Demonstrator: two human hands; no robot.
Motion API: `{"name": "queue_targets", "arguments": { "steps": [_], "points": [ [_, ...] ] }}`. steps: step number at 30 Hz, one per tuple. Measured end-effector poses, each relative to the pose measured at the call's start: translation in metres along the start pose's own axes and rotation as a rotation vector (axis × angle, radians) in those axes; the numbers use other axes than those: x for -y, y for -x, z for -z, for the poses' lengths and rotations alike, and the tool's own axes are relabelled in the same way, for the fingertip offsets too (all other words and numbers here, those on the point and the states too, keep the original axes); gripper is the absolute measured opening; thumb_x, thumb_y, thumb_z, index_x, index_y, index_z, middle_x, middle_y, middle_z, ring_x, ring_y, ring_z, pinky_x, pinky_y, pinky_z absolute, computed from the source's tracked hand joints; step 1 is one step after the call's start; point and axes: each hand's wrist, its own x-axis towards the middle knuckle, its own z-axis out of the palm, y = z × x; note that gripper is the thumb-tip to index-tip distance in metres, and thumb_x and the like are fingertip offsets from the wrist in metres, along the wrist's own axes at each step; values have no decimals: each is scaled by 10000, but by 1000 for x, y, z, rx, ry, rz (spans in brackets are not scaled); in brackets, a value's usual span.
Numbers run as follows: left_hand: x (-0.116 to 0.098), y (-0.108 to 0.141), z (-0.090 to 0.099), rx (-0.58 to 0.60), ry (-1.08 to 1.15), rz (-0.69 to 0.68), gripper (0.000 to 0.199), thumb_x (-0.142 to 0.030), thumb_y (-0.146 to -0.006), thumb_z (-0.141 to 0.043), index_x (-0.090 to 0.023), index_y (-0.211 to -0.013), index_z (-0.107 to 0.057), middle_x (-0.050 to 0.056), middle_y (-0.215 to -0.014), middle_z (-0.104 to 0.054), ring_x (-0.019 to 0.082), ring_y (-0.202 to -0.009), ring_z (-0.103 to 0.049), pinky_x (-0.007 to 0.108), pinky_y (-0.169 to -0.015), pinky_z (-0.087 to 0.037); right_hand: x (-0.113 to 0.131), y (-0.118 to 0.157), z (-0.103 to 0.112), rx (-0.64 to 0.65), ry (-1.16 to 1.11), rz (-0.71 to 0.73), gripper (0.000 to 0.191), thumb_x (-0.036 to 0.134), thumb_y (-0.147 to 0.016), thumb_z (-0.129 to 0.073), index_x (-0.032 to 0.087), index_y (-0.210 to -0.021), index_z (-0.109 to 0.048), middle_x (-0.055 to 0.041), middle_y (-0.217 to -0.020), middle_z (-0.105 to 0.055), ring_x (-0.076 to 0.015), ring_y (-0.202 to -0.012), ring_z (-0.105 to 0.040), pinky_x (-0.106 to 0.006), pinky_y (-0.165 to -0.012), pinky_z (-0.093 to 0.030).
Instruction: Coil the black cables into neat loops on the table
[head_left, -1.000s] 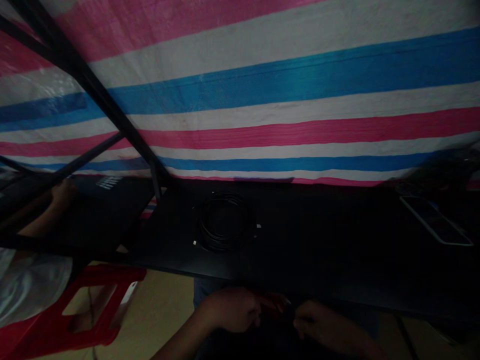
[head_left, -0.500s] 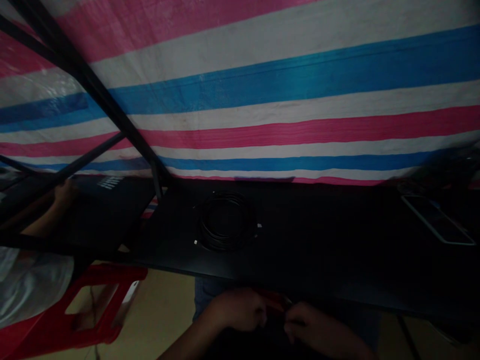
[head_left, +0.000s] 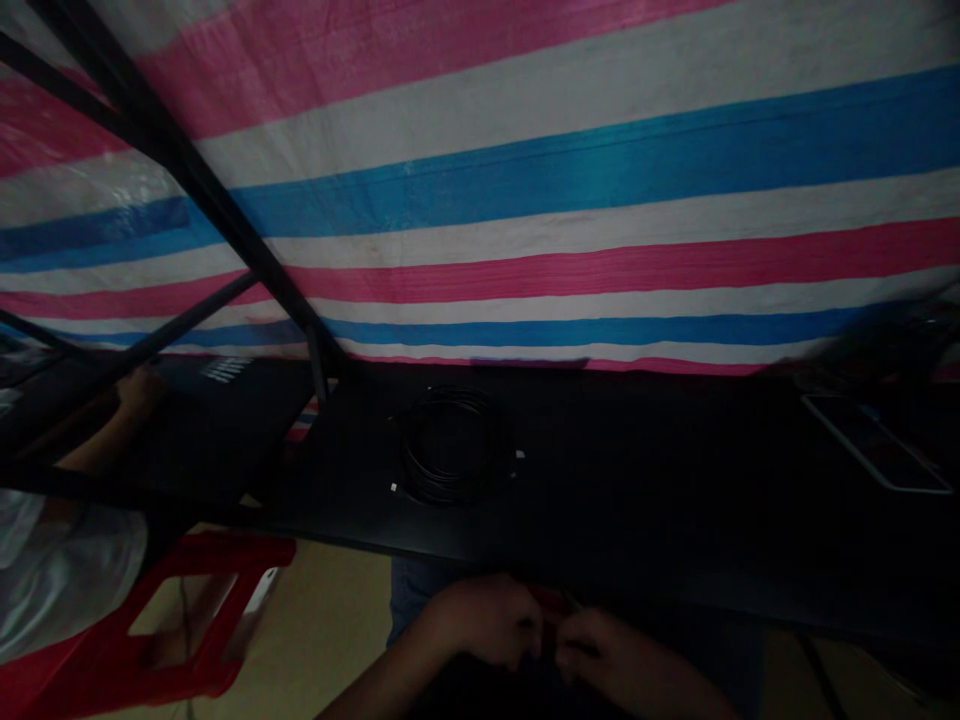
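My left hand (head_left: pixel 480 620) and my right hand (head_left: pixel 600 650) meet low in the view, in front of the black table's near edge. Both close around a small red object (head_left: pixel 551 600), which is mostly hidden by my fingers and the dimness. Its exact kind is too dark to tell. A coiled black cable (head_left: pixel 450 445) lies on the table beyond my hands, out of their reach at this moment, with small white connector ends (head_left: pixel 393 488) showing at its edge.
A phone or tablet (head_left: pixel 874 440) lies at the table's right. At the left, a co-worker's hand (head_left: pixel 139 390) rests on a dark surface, near a white sleeve (head_left: pixel 60 570). A red plastic stool (head_left: pixel 202 610) stands on the floor. A striped tarp and black metal bars fill the back.
My right hand has moved left, closing the gap to my left hand around the red object. The cable and the co-worker's hand stay in place.
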Motion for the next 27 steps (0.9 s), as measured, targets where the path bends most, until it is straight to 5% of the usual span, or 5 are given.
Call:
{"name": "queue_targets", "arguments": {
  "steps": [5, 9, 14, 20, 27],
  "points": [
    [-3, 15, 11, 108, 235, -3, 343, -80, -838, -475, -201, -1017, -741, -25, -674, -625, 122, -578, -578, 209, -558, -431, -14, 22, 24, 43, 20, -70, 222, 268, -888, -542, 189, -871, -749, -26, -901, -683, -177, -848, -619, -269, -751, -437],
    [-7, 5, 2, 69, 85, -41, 357, -65, -806, -508, -229, -1015, -746, -17, -719, -673, 143, -631, -618, 219, -559, -420, -6, 21, 20, 126, -52, -170, 245, 228, -889, -504, 169, -947, -735, 4, -734, -621, -134, -618, -551, -240, -582, -404],
    [-7, -18, -12, -14, -144, 13, 292, -49, -664, -666, -231, -876, -751, 0, -811, -739, 169, -648, -641, 243, -549, -406, 9, 9, 1, -19, 24, -56, 245, 194, -886, -511, 168, -897, -755, -47, -939, -717, -181, -859, -636, -264, -740, -437],
    [2, 2, 0, 148, 189, 111, 244, -103, -831, -504, -201, -866, -724, -27, -651, -632, 132, -563, -594, 219, -534, -436, -17, 20, 14, 29, 32, -68, 236, 214, -903, -515, 167, -809, -727, -27, -828, -679, -168, -801, -621, -249, -702, -432],
    [-6, 9, -12, -101, -151, 148, 178, -146, -787, -590, -204, -826, -754, 28, -772, -728, 170, -678, -641, 232, -531, -382, -4, 6, -1, 63, -82, -93, 263, 338, -949, -518, 168, -992, -714, -33, -853, -672, -143, -673, -592, -234, -599, -433]
  ]
}}
